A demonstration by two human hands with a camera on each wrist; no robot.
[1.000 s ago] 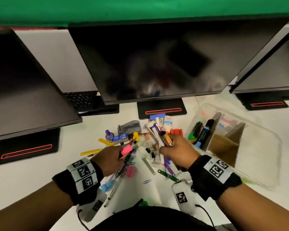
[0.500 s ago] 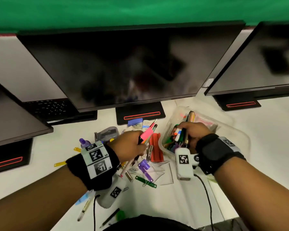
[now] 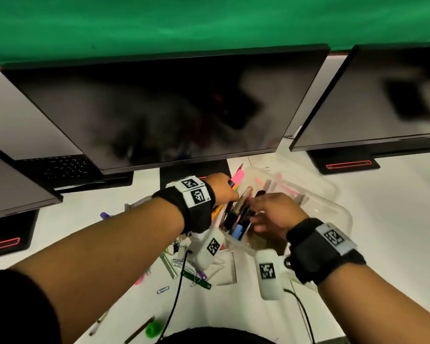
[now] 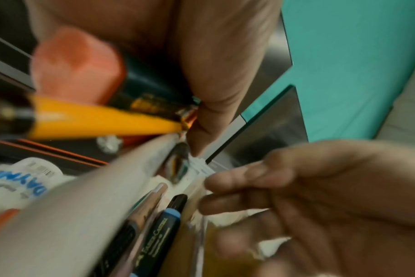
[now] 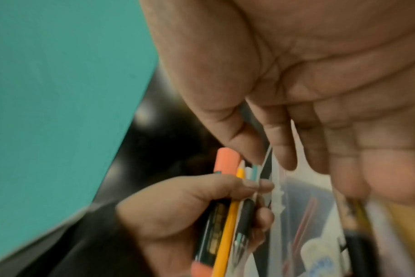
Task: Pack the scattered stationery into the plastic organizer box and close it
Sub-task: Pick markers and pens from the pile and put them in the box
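Note:
The clear plastic organizer box sits open on the white desk, right of centre. Several markers lie in its left compartment, one with a blue cap. My left hand hovers at the box's left edge, gripping a bundle of pens. The bundle includes a pink-capped highlighter, a yellow pencil and a black pen. My right hand is over the box with its fingers stretched out and nothing in them, close to the left hand's bundle.
Paper clips, a green clip, pens and a green cap are strewn on the desk under my left forearm. A white glue stick lies beside the box. Monitors and their stands wall off the back. A black cable runs toward me.
My left hand carried its bundle from the pile rightward to the box. My right hand let go of the pens it held in the box and opened.

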